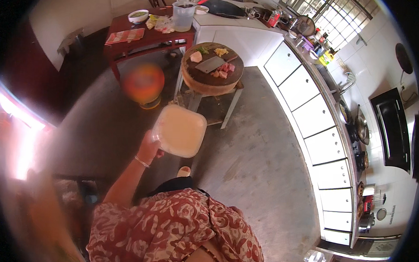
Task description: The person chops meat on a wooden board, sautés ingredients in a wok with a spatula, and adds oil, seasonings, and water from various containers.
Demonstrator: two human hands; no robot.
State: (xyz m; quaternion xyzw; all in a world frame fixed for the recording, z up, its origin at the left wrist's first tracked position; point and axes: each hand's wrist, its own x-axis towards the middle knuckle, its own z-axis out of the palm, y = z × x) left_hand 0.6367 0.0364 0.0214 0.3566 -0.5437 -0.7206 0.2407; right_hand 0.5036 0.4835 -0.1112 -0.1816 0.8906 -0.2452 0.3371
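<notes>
My left hand (149, 147) grips the near-left side of a square plastic container (182, 130) with rounded corners. A pale cream-coloured surface fills its outline; I cannot tell whether that is a lid or the contents. My right hand is out of view. Beyond the container, a thick round wooden chopping block (194, 81) rests on a stand. On it lie a cleaver (209, 64), pieces of raw meat (223, 70), a larger pale piece (195, 56), a chopped yellowish heap (221, 52) and some chopped greens (202, 49).
A red wooden table (116, 55) holds a bowl of greens (138, 16), plastic bags (163, 23) and a translucent jug (183, 17). An orange-red bucket (143, 82) stands on the floor beside the stand. White cabinets (309, 84) curve along the right, with a wok (362, 127) on the counter.
</notes>
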